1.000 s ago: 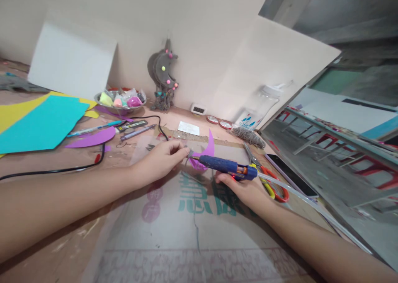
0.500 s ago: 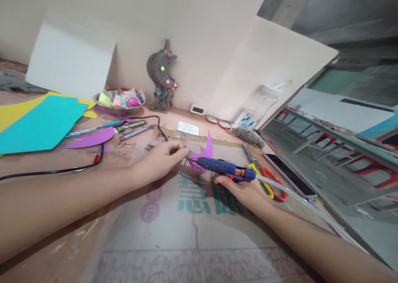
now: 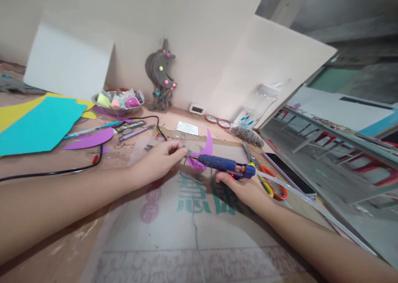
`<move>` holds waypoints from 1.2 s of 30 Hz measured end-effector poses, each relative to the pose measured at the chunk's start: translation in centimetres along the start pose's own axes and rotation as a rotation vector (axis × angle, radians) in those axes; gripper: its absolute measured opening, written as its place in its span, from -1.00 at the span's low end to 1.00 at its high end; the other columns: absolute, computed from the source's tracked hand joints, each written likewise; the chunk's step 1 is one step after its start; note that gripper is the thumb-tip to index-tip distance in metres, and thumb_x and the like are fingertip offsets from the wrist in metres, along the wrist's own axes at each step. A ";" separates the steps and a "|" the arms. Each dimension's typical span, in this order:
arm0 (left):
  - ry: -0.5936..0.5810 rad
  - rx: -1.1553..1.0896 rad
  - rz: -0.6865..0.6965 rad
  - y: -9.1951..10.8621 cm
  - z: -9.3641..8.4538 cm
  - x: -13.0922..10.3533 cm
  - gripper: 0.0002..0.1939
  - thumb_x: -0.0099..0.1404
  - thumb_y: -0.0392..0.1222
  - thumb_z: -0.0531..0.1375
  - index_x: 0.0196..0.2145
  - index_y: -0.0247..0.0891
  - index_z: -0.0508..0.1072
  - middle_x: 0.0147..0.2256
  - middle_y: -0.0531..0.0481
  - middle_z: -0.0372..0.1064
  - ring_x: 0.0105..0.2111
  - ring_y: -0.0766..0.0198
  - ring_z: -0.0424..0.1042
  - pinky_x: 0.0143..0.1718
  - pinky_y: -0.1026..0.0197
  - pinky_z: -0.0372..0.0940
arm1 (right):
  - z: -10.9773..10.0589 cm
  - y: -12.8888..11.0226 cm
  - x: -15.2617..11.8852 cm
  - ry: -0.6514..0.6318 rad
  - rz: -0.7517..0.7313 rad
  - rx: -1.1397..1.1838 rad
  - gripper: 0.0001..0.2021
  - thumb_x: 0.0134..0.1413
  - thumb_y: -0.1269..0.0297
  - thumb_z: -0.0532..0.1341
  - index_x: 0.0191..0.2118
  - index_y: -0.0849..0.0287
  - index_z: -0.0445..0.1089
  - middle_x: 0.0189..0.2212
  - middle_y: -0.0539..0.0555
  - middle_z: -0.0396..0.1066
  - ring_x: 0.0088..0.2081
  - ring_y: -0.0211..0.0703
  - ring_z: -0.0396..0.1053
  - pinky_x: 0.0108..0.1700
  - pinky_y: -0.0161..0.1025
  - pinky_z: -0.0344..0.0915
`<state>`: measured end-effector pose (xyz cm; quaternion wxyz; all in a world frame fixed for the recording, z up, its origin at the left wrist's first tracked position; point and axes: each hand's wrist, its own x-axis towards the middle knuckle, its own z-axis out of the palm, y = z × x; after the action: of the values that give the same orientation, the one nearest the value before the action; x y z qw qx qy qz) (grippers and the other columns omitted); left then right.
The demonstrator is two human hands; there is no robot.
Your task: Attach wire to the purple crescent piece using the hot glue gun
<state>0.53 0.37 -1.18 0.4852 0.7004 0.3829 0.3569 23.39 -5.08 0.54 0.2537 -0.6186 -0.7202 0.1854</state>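
My right hand [image 3: 238, 184] is wrapped round a blue hot glue gun [image 3: 219, 163], a clear glue stick [image 3: 289, 185] trailing from its back. The gun's metal tip points left, close to the fingertips of my left hand [image 3: 169, 158]. Those fingers are pinched on the left end of a purple crescent [image 3: 207, 148], where a bit of grey yarn shows. From here I cannot tell whether the tip touches the crescent. Beneath both hands lies a translucent printed plastic sheet [image 3: 130, 241].
Scissors [image 3: 273, 183] and a phone [image 3: 290, 173] lie to the right, near grey yarn [image 3: 247, 136] and a bottle [image 3: 258, 105]. Cyan sheet [image 3: 40, 125], pens and a bowl of clay [image 3: 118, 107] are left. A decorated grey moon [image 3: 160, 73] stands by the wall.
The glue gun has shifted very slightly, its tip a little higher and nearer my left fingertips. Both hands keep their holds; the view has moved a touch.
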 end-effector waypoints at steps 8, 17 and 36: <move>0.003 0.000 -0.008 0.1 0.1 -0.1 -0.67 0.29 -0.07 0.01 -0.58 -0.24 0.13 -0.67 0.18 0.07 -0.71 0.46 0.08 -0.67 0.37 -0.01 | 0.1 0.4 0.0 0.005 -0.001 -0.028 -0.63 0.02 -0.05 0.11 -0.54 0.11 0.42 -0.53 0.02 0.47 -0.40 -0.10 0.44 -0.28 -0.22 0.36; 0.023 0.047 0.008 -0.1 0.0 0.1 -0.68 0.28 -0.07 0.01 -0.58 -0.24 0.15 -0.67 0.17 0.09 -0.67 0.43 0.11 -0.62 0.36 0.03 | -0.1 -0.3 0.0 0.041 0.094 -0.023 -0.65 -0.04 -0.05 0.12 -0.56 0.11 0.42 -0.55 -0.01 0.46 -0.41 -0.12 0.44 -0.34 -0.26 0.36; 0.014 0.047 0.005 0.1 -0.1 0.1 -0.68 0.28 -0.08 0.01 -0.58 -0.24 0.14 -0.66 0.17 0.09 -0.66 0.43 0.10 -0.60 0.34 0.02 | -0.1 -0.6 0.0 0.062 0.083 -0.014 -0.67 -0.04 -0.01 0.13 -0.60 0.11 0.39 -0.56 -0.01 0.46 -0.43 -0.12 0.44 -0.40 -0.30 0.35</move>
<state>0.55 0.45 -1.02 0.4651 0.7100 0.3927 0.3541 23.01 -5.15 0.97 0.2637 -0.6552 -0.6870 0.1712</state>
